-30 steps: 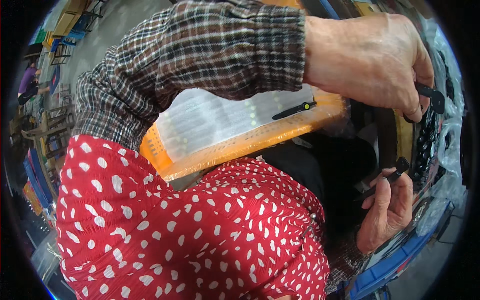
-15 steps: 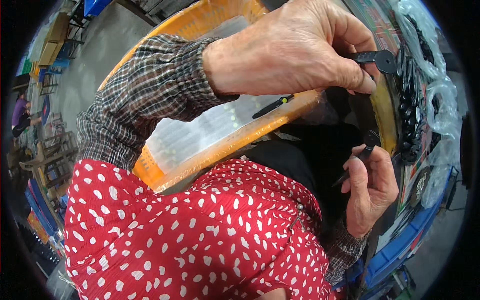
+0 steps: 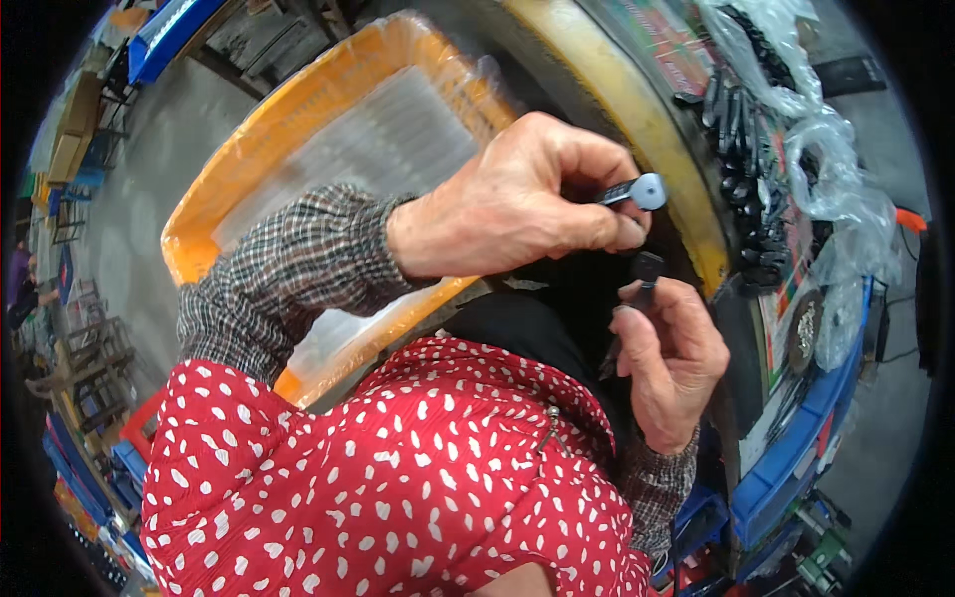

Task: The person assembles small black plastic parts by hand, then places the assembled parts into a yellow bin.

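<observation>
Left fingers point(image 3: 593, 229) pinch a pale-tipped piece point(image 3: 639, 191), right fingers point(image 3: 640, 338) a dark piece point(image 3: 647, 268), in an apparent positioning step likely needing steady grips next.

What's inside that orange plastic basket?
Inside the orange plastic basket lies whitish sheeting. The left hand and its brown checked sleeve cover part of it; anything beneath can't be seen.
</observation>
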`<action>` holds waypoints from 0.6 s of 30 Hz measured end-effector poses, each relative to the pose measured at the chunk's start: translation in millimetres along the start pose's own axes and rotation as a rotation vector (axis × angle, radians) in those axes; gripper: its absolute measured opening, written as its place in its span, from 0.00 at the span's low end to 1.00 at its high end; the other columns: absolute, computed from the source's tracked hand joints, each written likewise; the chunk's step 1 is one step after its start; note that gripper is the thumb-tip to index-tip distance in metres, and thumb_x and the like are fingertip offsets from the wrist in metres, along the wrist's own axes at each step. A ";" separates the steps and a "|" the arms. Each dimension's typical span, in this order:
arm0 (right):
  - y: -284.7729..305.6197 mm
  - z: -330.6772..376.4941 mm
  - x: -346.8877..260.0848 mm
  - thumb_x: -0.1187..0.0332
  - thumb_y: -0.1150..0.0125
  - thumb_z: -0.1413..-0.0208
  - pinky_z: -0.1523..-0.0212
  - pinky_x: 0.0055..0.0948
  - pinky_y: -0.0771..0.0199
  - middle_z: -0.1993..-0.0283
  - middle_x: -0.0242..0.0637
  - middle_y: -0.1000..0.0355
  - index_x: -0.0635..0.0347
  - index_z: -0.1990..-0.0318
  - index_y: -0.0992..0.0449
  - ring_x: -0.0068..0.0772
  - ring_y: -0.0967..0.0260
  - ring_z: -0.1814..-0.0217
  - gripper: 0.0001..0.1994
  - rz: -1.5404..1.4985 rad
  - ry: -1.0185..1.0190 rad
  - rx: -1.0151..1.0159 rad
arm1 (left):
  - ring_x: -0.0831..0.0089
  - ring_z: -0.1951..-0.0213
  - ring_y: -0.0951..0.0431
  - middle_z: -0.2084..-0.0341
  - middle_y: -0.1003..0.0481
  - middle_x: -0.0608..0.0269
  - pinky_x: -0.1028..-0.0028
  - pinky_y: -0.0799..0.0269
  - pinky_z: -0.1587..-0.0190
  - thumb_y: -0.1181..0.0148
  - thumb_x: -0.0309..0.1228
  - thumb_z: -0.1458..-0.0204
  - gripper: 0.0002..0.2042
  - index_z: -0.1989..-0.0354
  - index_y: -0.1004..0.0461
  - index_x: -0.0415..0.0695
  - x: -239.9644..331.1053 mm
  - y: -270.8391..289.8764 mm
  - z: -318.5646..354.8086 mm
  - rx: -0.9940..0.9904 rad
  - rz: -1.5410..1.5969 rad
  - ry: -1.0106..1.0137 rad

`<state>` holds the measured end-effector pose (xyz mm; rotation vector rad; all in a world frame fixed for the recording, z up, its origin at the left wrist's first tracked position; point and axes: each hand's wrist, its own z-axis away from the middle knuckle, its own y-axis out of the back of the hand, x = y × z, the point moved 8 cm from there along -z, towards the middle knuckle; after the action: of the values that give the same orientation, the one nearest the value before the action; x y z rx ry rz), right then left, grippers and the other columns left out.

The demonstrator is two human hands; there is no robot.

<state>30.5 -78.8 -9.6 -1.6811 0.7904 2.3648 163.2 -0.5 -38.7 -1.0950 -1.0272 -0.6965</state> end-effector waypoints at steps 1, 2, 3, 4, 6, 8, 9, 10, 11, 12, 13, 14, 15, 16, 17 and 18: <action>1.8 -0.2 -0.1 0.79 0.39 0.49 0.74 0.14 0.35 0.70 0.30 0.30 0.70 0.60 0.27 0.12 0.35 0.74 0.08 -0.010 -0.010 0.000 | 0.90 0.76 0.33 0.76 0.27 0.74 0.87 0.40 0.76 0.41 0.26 0.48 0.04 0.67 0.26 0.39 0.1 -4.1 -1.4 -0.002 0.019 0.033; 3.9 -1.2 -2.0 0.79 0.39 0.49 0.74 0.14 0.34 0.70 0.30 0.30 0.70 0.60 0.27 0.13 0.34 0.74 0.09 -0.030 0.005 -0.002 | 0.91 0.77 0.34 0.77 0.28 0.75 0.88 0.41 0.77 0.40 0.27 0.48 0.04 0.67 0.26 0.40 1.8 -7.6 -3.9 0.010 0.043 0.037; 6.3 -1.5 -3.2 0.79 0.39 0.49 0.74 0.14 0.34 0.70 0.30 0.30 0.70 0.60 0.27 0.13 0.34 0.74 0.09 -0.031 0.013 0.013 | 0.91 0.77 0.34 0.77 0.28 0.75 0.88 0.41 0.77 0.40 0.27 0.48 0.04 0.67 0.26 0.40 3.8 -11.5 -4.5 -0.004 0.035 0.031; 7.2 -1.9 -2.7 0.79 0.39 0.49 0.74 0.14 0.34 0.69 0.30 0.30 0.70 0.60 0.27 0.13 0.34 0.74 0.09 -0.063 0.001 0.019 | 0.91 0.78 0.35 0.78 0.29 0.75 0.88 0.42 0.77 0.40 0.27 0.48 0.04 0.67 0.26 0.41 1.2 -12.3 -4.4 0.007 0.113 0.075; 7.7 -2.2 -0.7 0.78 0.39 0.49 0.73 0.14 0.32 0.68 0.31 0.29 0.70 0.61 0.27 0.14 0.32 0.73 0.08 -0.106 0.003 0.025 | 0.91 0.80 0.38 0.80 0.31 0.76 0.87 0.44 0.80 0.40 0.27 0.48 0.04 0.67 0.26 0.41 -4.9 -13.6 -3.0 0.013 0.200 0.129; 7.9 -0.7 -0.3 0.78 0.39 0.48 0.73 0.14 0.32 0.68 0.31 0.29 0.70 0.61 0.28 0.14 0.32 0.73 0.08 -0.110 -0.004 0.013 | 0.91 0.80 0.38 0.80 0.31 0.76 0.87 0.45 0.80 0.40 0.27 0.48 0.03 0.67 0.26 0.41 -5.9 -16.2 -0.9 0.038 0.204 0.144; 7.0 0.1 0.9 0.78 0.40 0.48 0.73 0.14 0.32 0.68 0.32 0.29 0.70 0.61 0.28 0.14 0.32 0.73 0.08 -0.117 -0.014 -0.006 | 0.91 0.80 0.39 0.80 0.31 0.76 0.87 0.46 0.81 0.40 0.27 0.48 0.03 0.67 0.26 0.42 -7.7 -16.4 0.1 0.071 0.208 0.161; 7.7 1.3 2.3 0.77 0.40 0.48 0.74 0.14 0.33 0.69 0.31 0.30 0.70 0.61 0.28 0.13 0.33 0.73 0.08 -0.122 -0.001 -0.008 | 0.91 0.81 0.39 0.80 0.31 0.75 0.88 0.46 0.81 0.40 0.27 0.48 0.04 0.67 0.26 0.42 -8.9 -19.1 0.2 0.077 0.234 0.161; 10.6 3.0 2.0 0.77 0.40 0.48 0.74 0.14 0.33 0.69 0.31 0.30 0.70 0.61 0.28 0.13 0.33 0.73 0.08 -0.122 0.003 -0.002 | 0.91 0.81 0.39 0.80 0.31 0.75 0.88 0.46 0.81 0.40 0.27 0.48 0.04 0.67 0.26 0.42 -9.1 -23.2 -0.2 0.072 0.230 0.159; 10.0 2.0 1.4 0.77 0.40 0.47 0.75 0.14 0.33 0.69 0.31 0.30 0.70 0.61 0.28 0.13 0.34 0.74 0.07 -0.133 0.002 -0.009 | 0.90 0.81 0.38 0.79 0.31 0.75 0.88 0.46 0.81 0.40 0.27 0.48 0.04 0.66 0.26 0.41 -7.0 -21.9 -1.1 0.089 0.198 0.152; 9.4 1.0 1.0 0.77 0.40 0.47 0.75 0.14 0.34 0.70 0.30 0.30 0.70 0.61 0.28 0.13 0.34 0.74 0.07 -0.145 0.002 -0.016 | 0.90 0.81 0.38 0.79 0.31 0.75 0.88 0.46 0.81 0.40 0.26 0.48 0.04 0.66 0.26 0.41 -4.9 -20.9 -2.0 0.106 0.165 0.145; 9.5 -0.1 0.6 0.77 0.40 0.47 0.75 0.14 0.34 0.70 0.30 0.30 0.70 0.61 0.28 0.13 0.34 0.74 0.07 -0.152 0.010 -0.010 | 0.90 0.81 0.38 0.79 0.31 0.75 0.88 0.46 0.81 0.40 0.26 0.48 0.04 0.66 0.26 0.41 -3.7 -21.7 -2.8 0.102 0.154 0.143; 10.5 -0.5 0.3 0.77 0.40 0.47 0.76 0.14 0.34 0.71 0.29 0.31 0.70 0.61 0.28 0.12 0.35 0.74 0.07 -0.160 0.019 -0.004 | 0.90 0.81 0.38 0.79 0.31 0.75 0.87 0.45 0.81 0.40 0.26 0.48 0.04 0.66 0.26 0.41 -2.4 -23.7 -4.0 0.101 0.168 0.134; 11.4 -0.8 -0.3 0.76 0.40 0.47 0.76 0.14 0.35 0.72 0.29 0.31 0.70 0.62 0.28 0.12 0.36 0.75 0.07 -0.169 0.026 0.002 | 0.90 0.81 0.38 0.79 0.30 0.75 0.87 0.45 0.81 0.40 0.26 0.48 0.04 0.66 0.26 0.41 -0.8 -25.4 -5.0 0.101 0.183 0.125; 12.2 -1.1 -1.4 0.76 0.40 0.47 0.76 0.14 0.35 0.72 0.29 0.31 0.70 0.62 0.28 0.12 0.36 0.75 0.07 -0.172 0.030 0.007 | 0.90 0.81 0.38 0.79 0.30 0.75 0.87 0.45 0.81 0.40 0.26 0.48 0.04 0.66 0.26 0.41 0.9 -27.0 -5.7 0.097 0.177 0.125; 12.5 -0.1 -0.2 0.76 0.40 0.47 0.77 0.13 0.36 0.72 0.28 0.31 0.70 0.62 0.28 0.11 0.36 0.75 0.07 -0.180 0.025 0.003 | 0.90 0.80 0.37 0.78 0.30 0.75 0.87 0.44 0.81 0.40 0.26 0.48 0.04 0.65 0.26 0.41 1.3 -29.2 -5.7 0.094 0.171 0.111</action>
<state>25.7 -89.6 -5.2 -1.7057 0.6173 2.2252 140.3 -15.6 -27.1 -1.0370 -0.8523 -0.5600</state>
